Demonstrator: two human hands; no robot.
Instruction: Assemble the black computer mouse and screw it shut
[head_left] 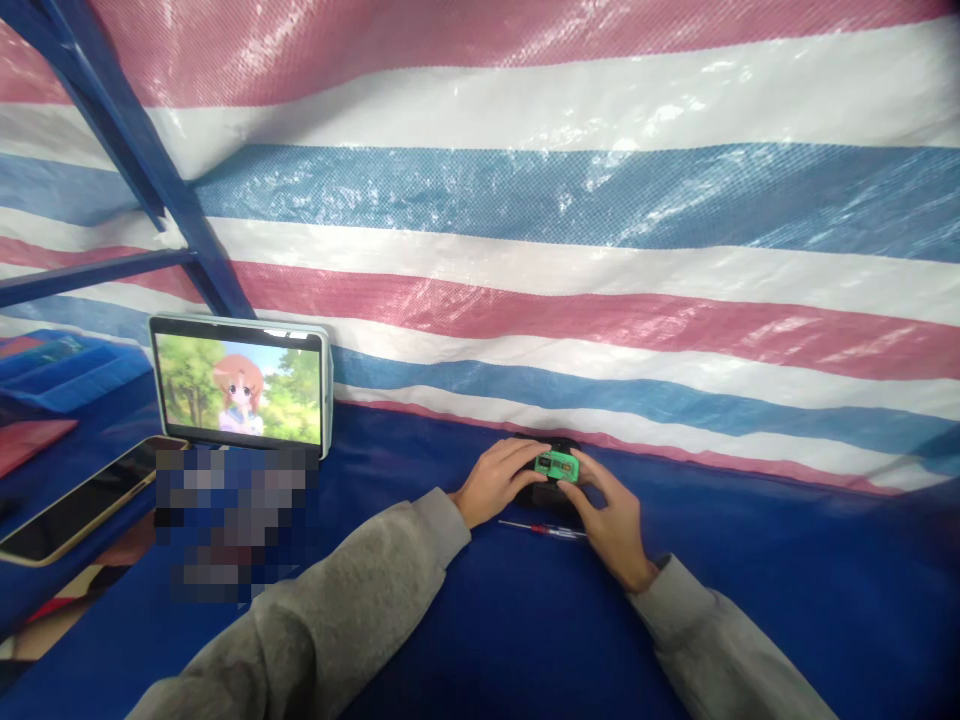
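Observation:
A small green circuit board (557,466) with dark parts on its face is held between my two hands. My left hand (501,478) pinches its left end between thumb and fingers. At the opposite end, my right hand (611,512) grips the board the same way. Behind and below the board is a black object (551,496), partly hidden by my hands, and I cannot make out its kind. A thin screwdriver (541,529) with a red and clear handle lies on the blue surface, just nearer to me than the board, its handle end by my right hand.
A tablet (240,385) showing a cartoon stands at the left. Beside it lie a phone (90,500) and a blurred-out patch. Blue trays (67,370) sit at the far left, near a blue metal frame (139,130). Striped sheeting (570,200) hangs behind the blue tabletop (480,640).

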